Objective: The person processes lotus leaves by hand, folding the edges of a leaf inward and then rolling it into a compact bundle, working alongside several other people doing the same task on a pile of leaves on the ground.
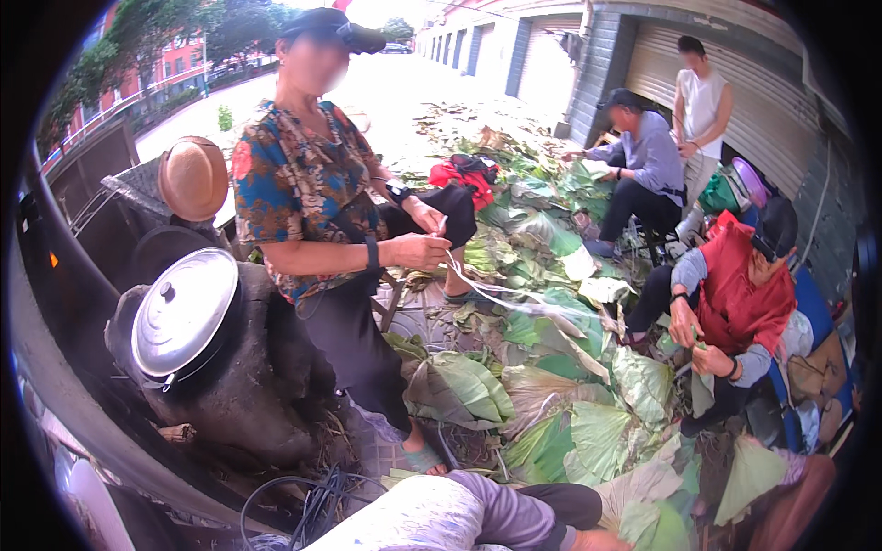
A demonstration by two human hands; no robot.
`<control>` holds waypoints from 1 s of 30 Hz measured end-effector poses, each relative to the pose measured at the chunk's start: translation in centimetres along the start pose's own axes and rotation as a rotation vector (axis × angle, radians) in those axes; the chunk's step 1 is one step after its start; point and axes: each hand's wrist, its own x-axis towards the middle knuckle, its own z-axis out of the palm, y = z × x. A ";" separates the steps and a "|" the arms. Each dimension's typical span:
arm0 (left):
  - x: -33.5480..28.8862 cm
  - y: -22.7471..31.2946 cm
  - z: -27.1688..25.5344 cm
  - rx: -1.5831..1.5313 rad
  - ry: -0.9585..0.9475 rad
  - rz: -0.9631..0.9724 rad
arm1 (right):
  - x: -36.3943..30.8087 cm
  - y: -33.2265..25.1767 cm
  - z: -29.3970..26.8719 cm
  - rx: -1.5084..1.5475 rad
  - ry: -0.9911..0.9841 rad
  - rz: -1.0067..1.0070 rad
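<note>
Left hand (599, 541), cropped by the lower edge, reaches a green leaf (660, 525), apparently touching it; whether the fingers grip cannot be told, and the right hand is out of view. The leaf lies at the near side of a broad heap (602, 436), overlapping paler, drier-looking leaves. A hard tug could tear it, should its neighbors pin it down, and the drier ones may crack. Loose cable (333, 502) looped near a co-worker's sandal (424, 459) could snag a foot if anyone steps back.
</note>
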 end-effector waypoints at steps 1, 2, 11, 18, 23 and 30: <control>-1.1 0.3 0.0 0.122 -0.079 0.092 | -1.0 -0.7 -0.3 -0.093 0.087 -0.027; -2.4 1.0 -0.1 0.203 -0.114 0.177 | -1.5 0.0 -0.4 -0.170 0.130 -0.069; -6.7 4.6 2.7 0.536 -0.428 0.447 | -3.4 5.6 -1.8 -0.415 -0.162 0.358; -3.3 -2.4 1.8 0.627 -0.383 0.417 | -4.5 5.7 1.2 -0.040 -0.510 0.299; -6.4 0.7 2.6 0.664 -0.420 0.350 | -4.3 5.7 1.9 0.069 -0.529 0.313; -3.7 -2.7 1.4 0.610 -0.434 0.262 | -4.5 -2.3 3.0 -0.249 -0.470 0.330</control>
